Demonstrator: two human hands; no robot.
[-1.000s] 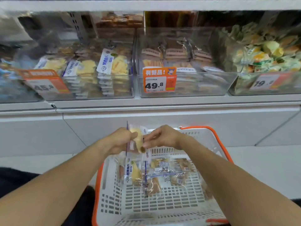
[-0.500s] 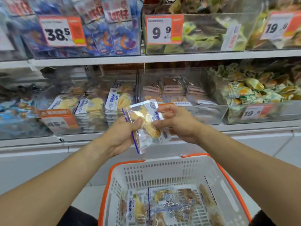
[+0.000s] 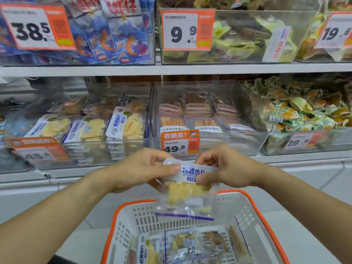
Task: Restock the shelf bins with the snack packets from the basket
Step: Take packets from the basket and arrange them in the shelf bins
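Your two bare hands hold one clear snack packet [image 3: 187, 189] in front of you, above the far rim of the basket [image 3: 253, 204] and just in front of the lower shelf. Your left hand [image 3: 144, 171] grips the packet's top left corner, thumb on the front face and fingers curled behind. Your right hand [image 3: 224, 168] pinches the top right part, thumb pressed on the white label with blue lettering. The packet hangs downward from your grip, with pale yellow pieces showing through the film and a blue strip along its bottom edge.

The white basket with an orange rim sits near you, below the packet. More packets [image 3: 188, 244] lie flat in its bottom.

On the lower shelf, to the far left of your hands, a clear bin [image 3: 114, 141] holds stacked packets with the same white-and-blue label and yellow contents. Directly beyond your hands is a bin of brownish packets [image 3: 198, 109] with an orange price tag [image 3: 180, 142] reading 49.8. To the right, a bin of green and yellow wrapped sweets [image 3: 297, 113]. The upper shelf carries further bins with price tags.
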